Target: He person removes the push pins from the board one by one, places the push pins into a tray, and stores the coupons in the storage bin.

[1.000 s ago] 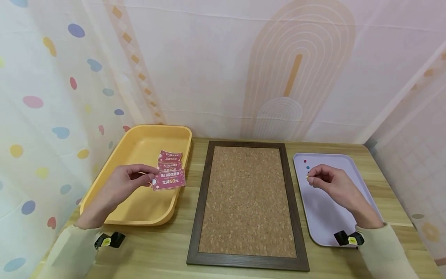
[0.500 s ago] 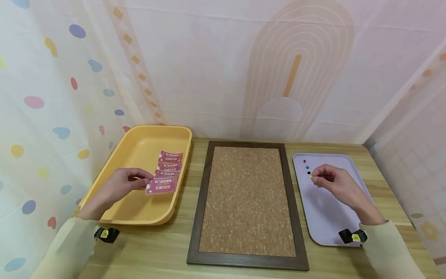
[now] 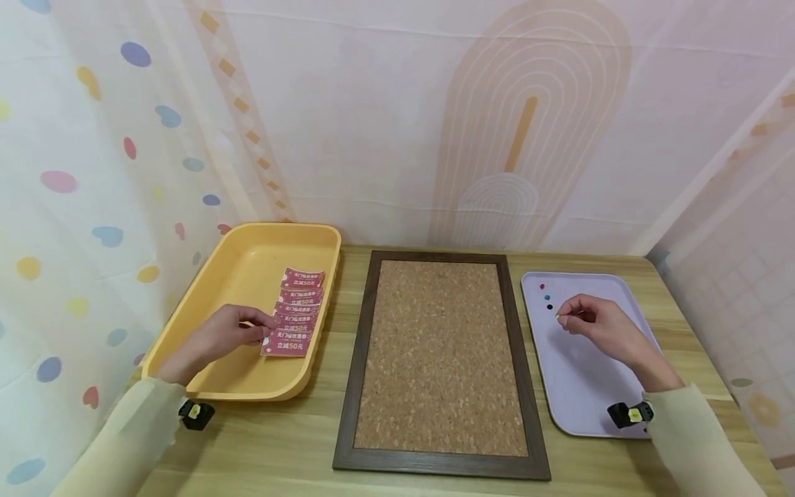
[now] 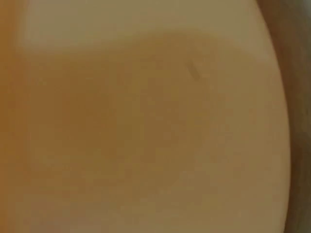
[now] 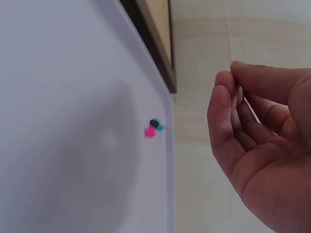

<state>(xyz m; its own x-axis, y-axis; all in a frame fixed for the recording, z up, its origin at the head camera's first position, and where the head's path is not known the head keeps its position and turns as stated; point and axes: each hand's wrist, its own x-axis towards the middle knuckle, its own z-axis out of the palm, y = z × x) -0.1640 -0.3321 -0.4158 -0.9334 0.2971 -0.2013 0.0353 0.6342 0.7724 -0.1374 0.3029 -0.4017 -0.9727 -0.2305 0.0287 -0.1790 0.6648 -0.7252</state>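
Note:
In the head view my left hand (image 3: 226, 338) is over the yellow tray (image 3: 248, 386), its thumb and fingertips pinching the left edge of the nearest pink coupon (image 3: 287, 345). Several matching coupons (image 3: 301, 297) overlap in a column behind it. Over the lilac tray (image 3: 596, 407) my right hand (image 3: 599, 328) pinches a tiny yellow pushpin (image 3: 557, 316) between thumb and forefinger; the fingers hide most of it. A red pushpin (image 3: 542, 286), a blue pushpin (image 3: 547, 297) and a black pushpin (image 3: 549, 307) lie in that tray. The left wrist view is blurred.
Between the trays a cork board (image 3: 444, 359) with a dark frame lies on the wooden table (image 3: 273, 449). A patterned curtain (image 3: 373, 124) hangs behind the table and along both sides.
My left hand has drawn the coupon toward me and lowered it to the near end of the column, uncovering another coupon. My right hand has shifted slightly right with the yellow pushpin.

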